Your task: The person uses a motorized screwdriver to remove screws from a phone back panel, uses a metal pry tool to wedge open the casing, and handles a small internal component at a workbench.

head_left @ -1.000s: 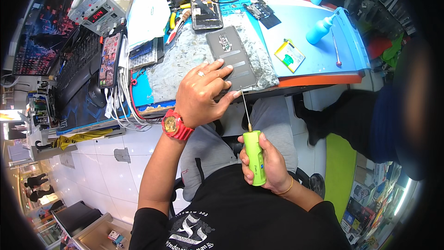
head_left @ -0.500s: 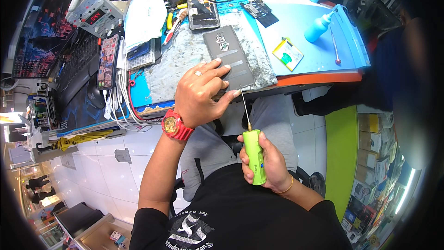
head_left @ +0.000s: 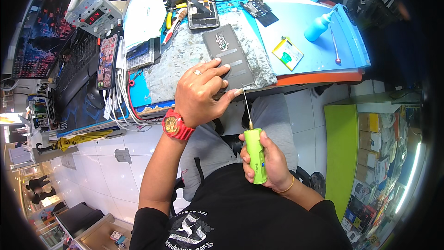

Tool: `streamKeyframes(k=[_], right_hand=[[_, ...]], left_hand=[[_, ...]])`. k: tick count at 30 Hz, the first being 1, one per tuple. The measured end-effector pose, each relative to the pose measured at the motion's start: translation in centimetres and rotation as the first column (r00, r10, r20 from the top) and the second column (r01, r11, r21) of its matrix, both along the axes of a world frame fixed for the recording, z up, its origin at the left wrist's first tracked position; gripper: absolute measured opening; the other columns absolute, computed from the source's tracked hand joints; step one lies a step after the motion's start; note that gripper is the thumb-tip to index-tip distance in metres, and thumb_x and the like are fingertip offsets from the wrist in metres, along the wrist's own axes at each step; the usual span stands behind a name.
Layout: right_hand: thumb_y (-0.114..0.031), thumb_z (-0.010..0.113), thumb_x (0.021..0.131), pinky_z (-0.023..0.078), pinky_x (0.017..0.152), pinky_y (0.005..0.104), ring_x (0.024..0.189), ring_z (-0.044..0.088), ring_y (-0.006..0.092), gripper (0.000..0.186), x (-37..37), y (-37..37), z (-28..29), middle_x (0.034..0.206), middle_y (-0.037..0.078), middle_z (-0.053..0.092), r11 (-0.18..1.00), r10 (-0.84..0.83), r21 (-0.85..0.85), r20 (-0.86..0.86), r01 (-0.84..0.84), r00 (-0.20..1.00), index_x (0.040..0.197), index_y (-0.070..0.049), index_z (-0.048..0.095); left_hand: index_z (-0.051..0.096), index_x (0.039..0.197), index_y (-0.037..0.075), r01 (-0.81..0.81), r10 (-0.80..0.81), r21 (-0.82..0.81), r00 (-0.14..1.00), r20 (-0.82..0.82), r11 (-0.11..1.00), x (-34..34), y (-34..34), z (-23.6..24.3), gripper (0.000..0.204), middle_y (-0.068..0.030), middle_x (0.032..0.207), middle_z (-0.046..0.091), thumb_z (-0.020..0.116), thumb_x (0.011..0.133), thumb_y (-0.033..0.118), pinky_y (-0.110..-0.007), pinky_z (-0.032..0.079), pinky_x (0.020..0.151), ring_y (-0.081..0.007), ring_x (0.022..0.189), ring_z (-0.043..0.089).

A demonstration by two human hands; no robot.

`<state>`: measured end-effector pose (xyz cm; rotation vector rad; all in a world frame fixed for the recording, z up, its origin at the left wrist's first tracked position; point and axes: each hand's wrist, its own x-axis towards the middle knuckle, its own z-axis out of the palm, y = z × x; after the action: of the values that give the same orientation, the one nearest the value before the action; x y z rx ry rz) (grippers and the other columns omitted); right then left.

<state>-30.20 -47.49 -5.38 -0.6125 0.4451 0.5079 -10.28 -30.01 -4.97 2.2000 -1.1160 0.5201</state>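
A dark phone back cover [head_left: 230, 52] with a camera cutout and several pale strips lies on the worn grey mat at the bench's front edge. My left hand [head_left: 202, 93], with its fingers spread, rests on the cover's left side and near end, the thumb stretched toward the near edge. In my right hand [head_left: 273, 164] is a lime-green pen-shaped power tool [head_left: 255, 155], my fingers wrapped round its body. Its thin metal shaft points away from me, and the tip reaches the cover's near edge beside my left thumb. Whether the tip touches the cover, I cannot tell.
An opened phone [head_left: 202, 11] lies beyond the cover. To the right, a battery [head_left: 287, 54], a blue squeeze bottle [head_left: 318, 28] and a screwdriver [head_left: 336, 46] are on a blue mat. White cables [head_left: 121, 83] hang at left beside a lit phone [head_left: 108, 60].
The tool in my right hand has shifted slightly to the right, its tip too. My left hand and the cover stay put. A person's dark leg at right has drawn back.
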Motion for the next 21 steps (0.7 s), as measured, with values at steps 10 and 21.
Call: streamKeyframes(k=[10,21], right_hand=[[-0.058,0.030,0.115,0.053,0.047,0.0339,0.054,0.060,0.0182,0.063,0.04,-0.04,0.19,0.088,0.008,0.058,1.000,0.011,0.001,-0.010,-0.011,1.000,0.140,-0.004,0.051],[-0.059,0.031,0.115,0.053,0.047,0.0339,0.054,0.060,0.0180,0.063,0.02,-0.03,-0.03,0.088,0.008,0.058,1.000,0.012,-0.014,0.002,-0.012,1.000,0.140,-0.004,0.051]], left_hand=[[0.072,0.073,0.007,0.005,-0.005,0.000,1.000,0.007,1.000,0.01,-0.07,0.07,0.028,-0.0126,0.109,0.081,0.092,0.077,0.025,-0.047,0.058,0.098,-0.0343,0.113,0.076],[0.070,0.073,0.008,-0.012,0.012,0.008,1.000,0.004,1.000,-0.09,-0.09,-0.03,0.028,-0.0116,0.110,0.081,0.093,0.076,0.024,-0.048,0.057,0.100,-0.0327,0.115,0.076]])
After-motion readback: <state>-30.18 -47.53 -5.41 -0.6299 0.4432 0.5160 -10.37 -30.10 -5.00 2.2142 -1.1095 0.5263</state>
